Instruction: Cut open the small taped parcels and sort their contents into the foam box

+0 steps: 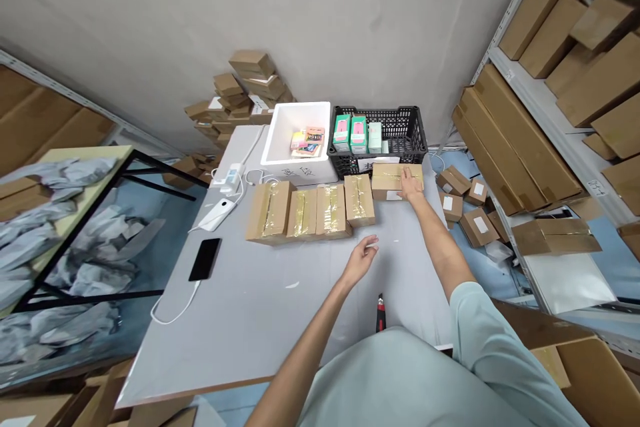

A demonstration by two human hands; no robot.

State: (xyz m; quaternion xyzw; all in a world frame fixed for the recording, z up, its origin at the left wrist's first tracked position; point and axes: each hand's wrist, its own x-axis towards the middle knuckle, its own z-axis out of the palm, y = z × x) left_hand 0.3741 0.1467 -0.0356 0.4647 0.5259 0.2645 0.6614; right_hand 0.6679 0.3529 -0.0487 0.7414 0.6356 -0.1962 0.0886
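My right hand (411, 183) lies on top of a taped cardboard box (386, 180), its fingers stretched over the upper face. This box lies lengthwise in front of the black crate. My left hand (361, 259) hovers over the table with fingers slightly curled and apart, holding nothing. Just beyond it are several more taped boxes in a row: a narrow one (359, 200) nearest the right-hand box, two in the middle (331, 210), and a larger one (270, 212) at the left end. A red and black utility knife (381, 315) lies close to my body.
Behind the boxes stand a white foam bin (295, 171) with small colourful packets and a black plastic crate (407, 127) with green-and-pink cartons. A phone (205, 259), cable and power strip (233, 177) lie at left. Shelves of cartons (530, 140) rise at right; grey parcels (100, 247) fill a left rack.
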